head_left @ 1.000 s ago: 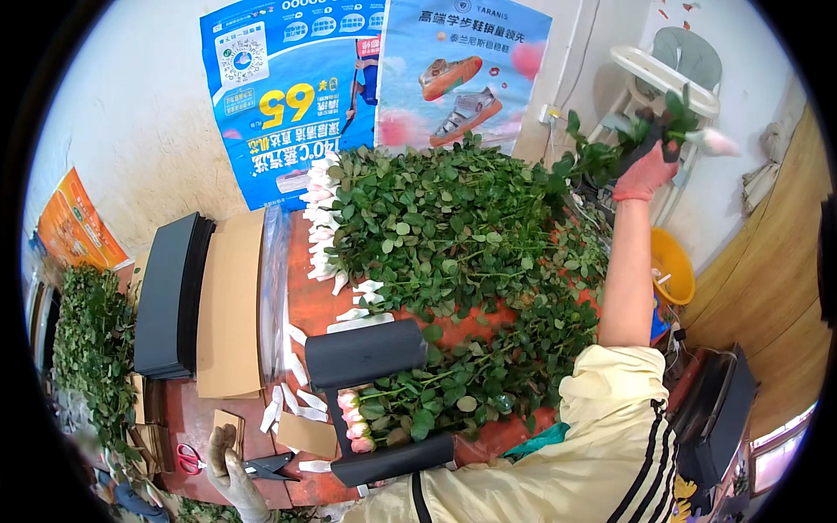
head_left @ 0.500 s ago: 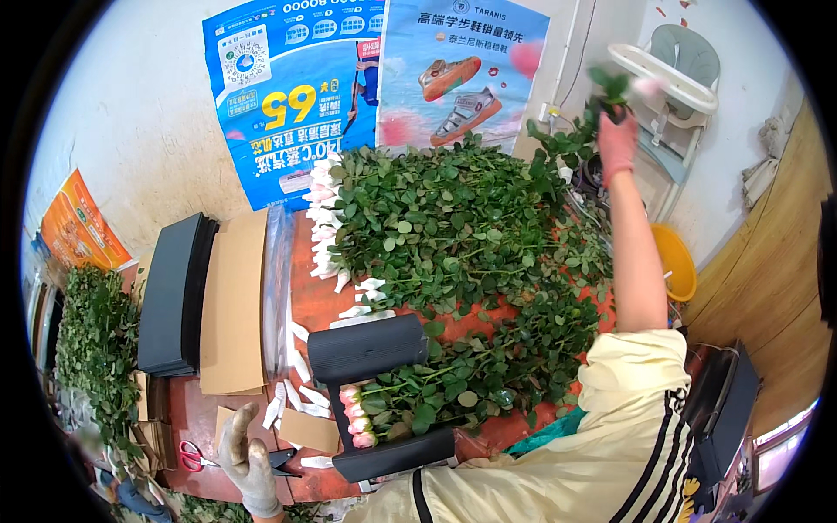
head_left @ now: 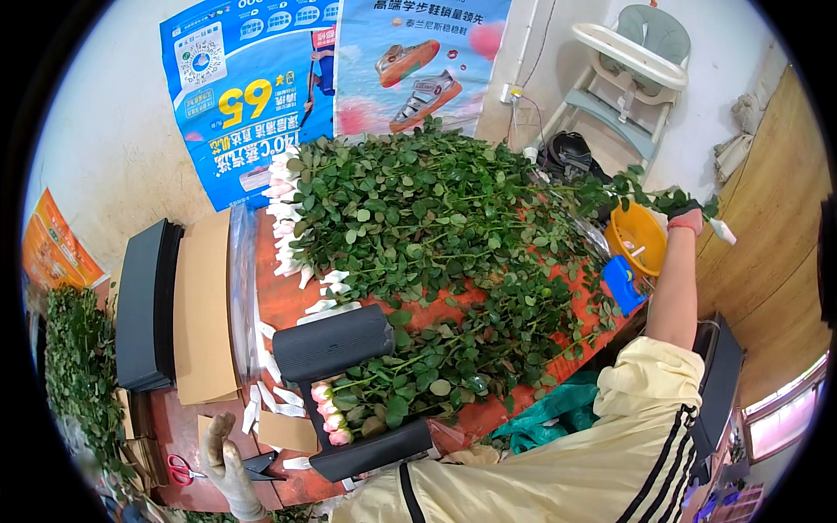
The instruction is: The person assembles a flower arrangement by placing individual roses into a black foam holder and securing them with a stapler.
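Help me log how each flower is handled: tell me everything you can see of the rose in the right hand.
The rose has a pale, whitish head that points down and to the right; bare petals or a sleeve, I cannot tell. The gloved right hand grips it close behind the head, with dark green leaves showing on both sides. Its leafy stem extends left, appearing just above the yellow bucket in the view. Whether its far end touches the piled greenery is unclear.

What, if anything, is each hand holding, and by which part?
The right hand holds a leafy rose by its stem, near the pale bud; the left hand appears empty.
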Action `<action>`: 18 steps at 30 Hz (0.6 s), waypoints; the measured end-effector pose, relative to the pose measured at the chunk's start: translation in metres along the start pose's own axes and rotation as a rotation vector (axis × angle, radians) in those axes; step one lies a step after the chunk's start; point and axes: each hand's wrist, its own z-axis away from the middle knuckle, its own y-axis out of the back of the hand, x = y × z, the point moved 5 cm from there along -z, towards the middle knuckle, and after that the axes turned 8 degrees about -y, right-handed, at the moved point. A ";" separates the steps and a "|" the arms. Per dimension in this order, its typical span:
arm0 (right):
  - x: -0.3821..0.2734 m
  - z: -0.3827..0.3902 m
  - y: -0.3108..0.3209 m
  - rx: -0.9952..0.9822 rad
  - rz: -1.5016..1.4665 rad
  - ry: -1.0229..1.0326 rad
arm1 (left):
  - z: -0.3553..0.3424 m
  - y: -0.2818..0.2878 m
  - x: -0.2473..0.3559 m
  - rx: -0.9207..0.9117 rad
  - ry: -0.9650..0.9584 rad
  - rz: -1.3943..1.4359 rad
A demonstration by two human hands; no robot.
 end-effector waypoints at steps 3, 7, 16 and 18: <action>0.027 0.060 -0.070 -0.265 0.146 0.160 | -0.004 -0.006 0.006 -0.006 -0.006 0.009; 0.047 0.214 -0.248 -0.198 0.676 0.452 | -0.007 -0.020 0.023 -0.081 -0.025 -0.026; 0.089 0.324 -0.396 -0.924 1.007 0.590 | -0.007 -0.032 0.024 -0.086 -0.062 0.054; 0.056 0.301 -0.401 -0.712 1.000 0.630 | -0.002 -0.023 0.025 -0.053 -0.054 0.037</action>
